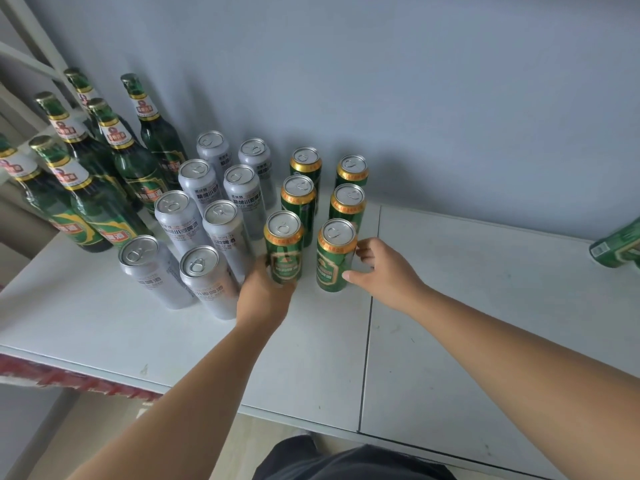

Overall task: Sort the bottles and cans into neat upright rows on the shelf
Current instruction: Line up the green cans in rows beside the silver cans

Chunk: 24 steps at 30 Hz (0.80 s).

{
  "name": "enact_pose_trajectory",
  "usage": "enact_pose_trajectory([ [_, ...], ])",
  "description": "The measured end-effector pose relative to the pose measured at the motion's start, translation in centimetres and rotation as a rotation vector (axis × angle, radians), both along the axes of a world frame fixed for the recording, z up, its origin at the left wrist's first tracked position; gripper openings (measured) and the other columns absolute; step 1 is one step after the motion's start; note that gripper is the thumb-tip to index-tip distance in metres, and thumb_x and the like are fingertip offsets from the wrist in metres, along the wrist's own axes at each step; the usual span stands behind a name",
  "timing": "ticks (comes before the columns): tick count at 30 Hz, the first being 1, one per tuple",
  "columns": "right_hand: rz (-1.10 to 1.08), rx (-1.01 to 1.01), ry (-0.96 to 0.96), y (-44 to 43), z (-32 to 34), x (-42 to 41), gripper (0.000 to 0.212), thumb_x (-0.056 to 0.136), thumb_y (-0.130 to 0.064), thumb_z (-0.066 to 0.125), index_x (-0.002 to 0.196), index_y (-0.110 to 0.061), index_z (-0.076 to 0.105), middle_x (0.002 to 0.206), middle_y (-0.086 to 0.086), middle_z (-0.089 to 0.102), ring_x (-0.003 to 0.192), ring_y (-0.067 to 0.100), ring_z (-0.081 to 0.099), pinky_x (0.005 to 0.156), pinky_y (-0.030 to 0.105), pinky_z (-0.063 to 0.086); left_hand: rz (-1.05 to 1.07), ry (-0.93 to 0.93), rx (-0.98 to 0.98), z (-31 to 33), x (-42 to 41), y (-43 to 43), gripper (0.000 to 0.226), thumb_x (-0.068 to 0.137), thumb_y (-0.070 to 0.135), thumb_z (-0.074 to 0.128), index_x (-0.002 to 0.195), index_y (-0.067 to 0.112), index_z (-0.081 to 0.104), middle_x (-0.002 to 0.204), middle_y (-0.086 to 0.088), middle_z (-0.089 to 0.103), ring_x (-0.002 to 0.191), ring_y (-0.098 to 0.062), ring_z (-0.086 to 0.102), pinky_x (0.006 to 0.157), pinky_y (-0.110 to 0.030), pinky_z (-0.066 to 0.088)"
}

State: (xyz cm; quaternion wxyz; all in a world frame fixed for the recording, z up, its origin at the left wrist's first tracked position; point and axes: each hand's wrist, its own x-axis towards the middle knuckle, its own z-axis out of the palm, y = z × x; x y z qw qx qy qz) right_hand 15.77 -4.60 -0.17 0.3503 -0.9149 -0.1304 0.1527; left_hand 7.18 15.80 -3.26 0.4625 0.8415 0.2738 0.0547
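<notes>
Cans and bottles stand grouped by kind on the white shelf, which backs onto a pale wall: green bottles at the far left, silver cans in two columns beside them, green cans in two columns to the right. Grouping by type keeps each row uniform, and the columns run back toward the wall so the fronts line up.

The left hand wraps the lower body of the front-left green can, fingers closed around it from the near side. The right hand touches the front-right green can, thumb low on its near side and fingers curled at its upper right; it looks like a light, partial grasp, though I cannot tell how firmly it grips. Both cans stand upright on the shelf, so the hands seem to be nudging the two front cans into line with the columns behind, judging by their position.

One more green can lies on its side at the far right edge, well apart from the rows and cut off by the frame; it probably remains to be sorted. The leftmost bottles are partly cropped, and a shelf upright crosses behind them. The left hand is blurred, so its fingertips are hard to make out, and it hides the base of its can.
</notes>
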Motion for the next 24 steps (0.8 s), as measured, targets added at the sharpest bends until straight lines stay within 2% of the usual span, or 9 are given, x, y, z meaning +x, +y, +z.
enact_pose_trajectory([
  [3,-0.023,0.043,0.031,-2.0,-1.3,-0.3,0.06,0.085,-0.036,0.078,0.135,-0.016,0.052,0.139,0.001,0.058,0.128,0.016,0.055,0.106,0.034,0.045,-0.012,0.108,0.035,-1.7,-1.3,-0.8,0.062,0.089,0.027,0.072,0.145,0.016,0.047,0.136,-0.002,0.059,0.122,-0.026,0.055,0.091,-0.028,0.042],
  [5,-0.057,0.073,0.048,-3.6,-2.2,-0.4,0.058,0.085,-0.036,0.077,0.135,-0.017,0.054,0.137,-0.002,0.059,0.127,0.013,0.056,0.108,0.034,0.045,-0.023,0.18,0.083,-2.6,-2.1,-1.8,0.065,0.088,0.035,0.072,0.145,0.015,0.047,0.141,-0.006,0.056,0.129,-0.03,0.05,0.103,-0.037,0.044],
  [7,-0.105,0.085,0.066,-5.6,-2.9,-0.5,0.054,0.086,-0.037,0.076,0.133,-0.02,0.057,0.132,-0.006,0.061,0.125,0.01,0.057,0.107,0.031,0.045,-0.03,0.216,0.126,-3.2,-2.9,-3.3,0.062,0.088,0.038,0.071,0.142,0.017,0.05,0.138,-0.006,0.057,0.128,-0.029,0.05,0.105,-0.042,0.043],
  [11,-0.228,0.123,0.096,-9.9,-3.7,-1.0,0.046,0.087,-0.036,0.075,0.127,-0.019,0.06,0.123,-0.009,0.062,0.121,0.008,0.058,0.1,0.025,0.043,-0.061,0.245,0.165,-3.6,-3.9,-7.0,0.054,0.09,0.039,0.067,0.138,0.019,0.054,0.137,-0.003,0.057,0.126,-0.026,0.048,0.105,-0.041,0.042],
  [16,-0.418,0.183,0.134,-16.7,-4.3,-2.0,0.041,0.088,-0.04,0.072,0.123,-0.024,0.06,0.119,-0.013,0.059,0.118,0.007,0.059,0.089,0.032,0.053,-0.226,0.213,0.186,-3.9,-2.9,-13.7,0.046,0.089,0.038,0.068,0.131,0.02,0.059,0.129,-0.001,0.06,0.122,-0.023,0.051,0.103,-0.041,0.044],
  [24,-0.649,0.182,0.071,-30.6,-4.1,-4.0,0.042,0.089,-0.039,0.07,0.125,-0.02,0.06,0.125,-0.009,0.064,0.119,0.007,0.058,0.1,0.026,0.045,-0.537,0.178,0.198,-3.4,1.9,-25.1,0.044,0.088,0.04,0.071,0.127,0.023,0.061,0.124,0.007,0.061,0.118,-0.016,0.055,0.1,-0.038,0.048],
])
